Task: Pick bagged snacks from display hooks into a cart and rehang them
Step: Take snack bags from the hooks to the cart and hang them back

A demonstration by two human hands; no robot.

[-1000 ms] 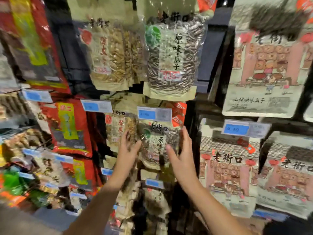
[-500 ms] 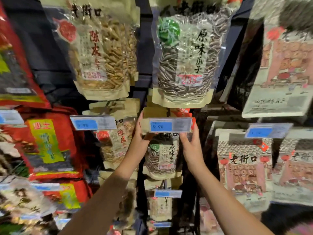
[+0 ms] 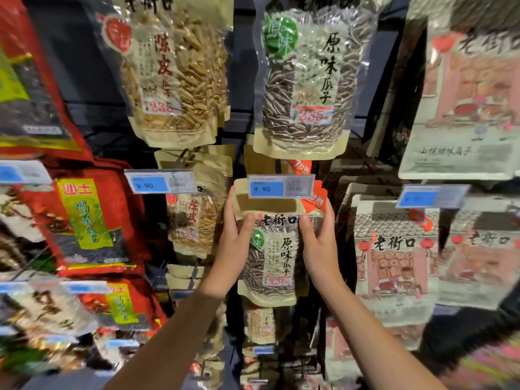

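Two hands are gripping one bag of striped sunflower seeds (image 3: pixel 274 257) at its upper corners, right under the price tag (image 3: pixel 280 186) reading 9 90. The left hand (image 3: pixel 233 249) is pinching the bag's left edge, thumb across the front and fingers curling behind; the right hand (image 3: pixel 316 243) is doing the same on the right edge, thumb lying over the printed header. The bag is hanging upright in the middle column of the display, its kraft-paper top tucked behind the tag, so the hook itself is hiding from view and I cannot tell whether the hole is on it or off it.

Judging progress, this is looking like the hook end of the job: either the bag is being lifted off or it is being threated back on, and the view is not settling which. No cart is showing, so how many bags are already moved is unknowable.

Around it, a larger bag of the same seeds (image 3: pixel 305 80) is hanging directly above, a bag of pale seeds (image 3: pixel 194 226) is hanging just to the left, red packets (image 3: pixel 84 220) are filling the far left, and illustrated white packets (image 3: pixel 394 249) are crowding the right.
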